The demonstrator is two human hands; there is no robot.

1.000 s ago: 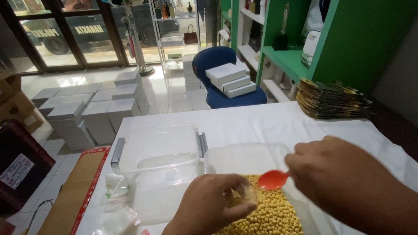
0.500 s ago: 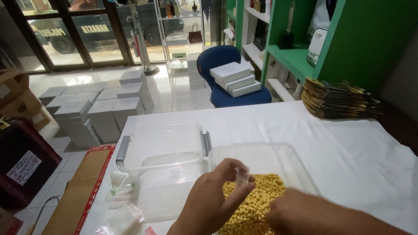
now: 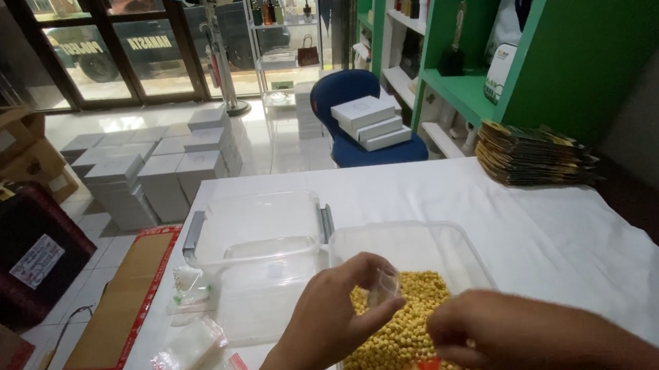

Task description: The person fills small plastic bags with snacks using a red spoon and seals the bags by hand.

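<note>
The left hand point(image 3: 337, 314) pinches a small clear bag point(image 3: 385, 287) above the yellow beans point(image 3: 400, 337) in the clear tub point(image 3: 417, 240) at the table's near edge. The right hand point(image 3: 506, 334), just right of it, grips a red scoop point(image 3: 428, 369) low over the beans.

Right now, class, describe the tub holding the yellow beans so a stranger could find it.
On the white-covered table, look just past the hands. The clear plastic tub sits right of a lidded clear box; only it holds yellow beans.
</note>
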